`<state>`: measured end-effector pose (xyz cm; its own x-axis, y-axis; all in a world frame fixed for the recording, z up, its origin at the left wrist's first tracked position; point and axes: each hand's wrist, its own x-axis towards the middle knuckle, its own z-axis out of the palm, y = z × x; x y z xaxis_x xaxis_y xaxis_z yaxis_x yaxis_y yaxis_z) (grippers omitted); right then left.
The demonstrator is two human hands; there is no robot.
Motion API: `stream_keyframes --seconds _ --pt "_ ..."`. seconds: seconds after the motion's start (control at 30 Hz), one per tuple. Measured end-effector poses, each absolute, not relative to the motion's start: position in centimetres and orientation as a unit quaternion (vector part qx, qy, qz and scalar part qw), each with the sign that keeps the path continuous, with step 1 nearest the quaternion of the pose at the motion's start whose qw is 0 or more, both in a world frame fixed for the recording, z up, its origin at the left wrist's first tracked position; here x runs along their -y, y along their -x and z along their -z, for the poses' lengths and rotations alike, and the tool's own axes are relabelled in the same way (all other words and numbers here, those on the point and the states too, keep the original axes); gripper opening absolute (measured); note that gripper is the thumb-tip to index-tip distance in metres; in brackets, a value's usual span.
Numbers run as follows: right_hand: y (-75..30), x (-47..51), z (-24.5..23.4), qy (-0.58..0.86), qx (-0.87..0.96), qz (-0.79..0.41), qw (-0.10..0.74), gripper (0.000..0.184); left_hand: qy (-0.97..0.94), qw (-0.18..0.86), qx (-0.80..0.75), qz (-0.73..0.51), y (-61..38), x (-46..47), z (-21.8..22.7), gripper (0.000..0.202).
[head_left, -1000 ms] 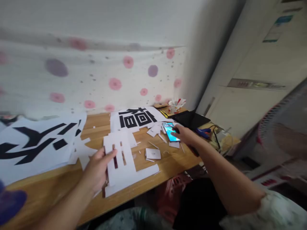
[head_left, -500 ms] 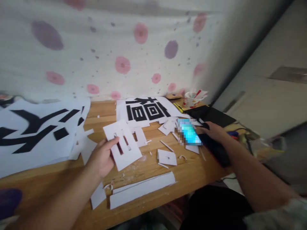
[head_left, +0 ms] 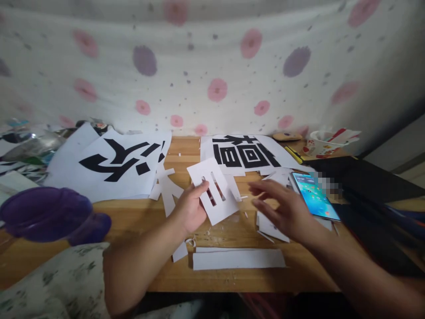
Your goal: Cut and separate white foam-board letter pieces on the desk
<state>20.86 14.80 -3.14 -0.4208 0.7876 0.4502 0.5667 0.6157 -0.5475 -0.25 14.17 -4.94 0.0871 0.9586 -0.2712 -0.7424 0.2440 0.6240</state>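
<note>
My left hand [head_left: 191,208] grips a white paper piece with two cut slots [head_left: 214,189], held tilted above the wooden table [head_left: 142,212]. My right hand [head_left: 282,208] hovers just right of it with its fingers spread, holding nothing, over white paper scraps [head_left: 270,227]. A lit phone [head_left: 314,196] lies on the table to the right of my right hand. A long white paper strip [head_left: 239,258] lies near the table's front edge.
Two white sheets with large black characters [head_left: 113,161] [head_left: 245,153] lie at the back. A purple object [head_left: 49,213] sits at the left. A paper cup [head_left: 320,144] and a black flat item [head_left: 368,179] are at the right. Spotted cloth [head_left: 212,66] hangs behind.
My right hand left the phone and moved left toward the slotted paper piece. The view swung left; my left hand kept hold of the piece.
</note>
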Motion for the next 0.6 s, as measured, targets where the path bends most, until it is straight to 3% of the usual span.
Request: stream_keyframes --seconds 0.07,0.2,0.6 --pt "-18.5 -14.5 4.1 0.409 0.797 -0.283 0.343 0.043 -0.188 0.721 -0.302 -0.594 -0.1 -13.8 5.0 0.022" --pt "-16.9 -14.7 5.5 0.413 0.746 -0.402 0.335 0.050 -0.218 0.725 -0.265 -0.598 -0.3 -13.2 5.2 0.023" --pt "-19.6 -15.3 3.9 0.477 0.711 -0.378 0.352 0.033 -0.471 0.590 -0.377 -0.537 2.8 -15.3 5.6 0.028"
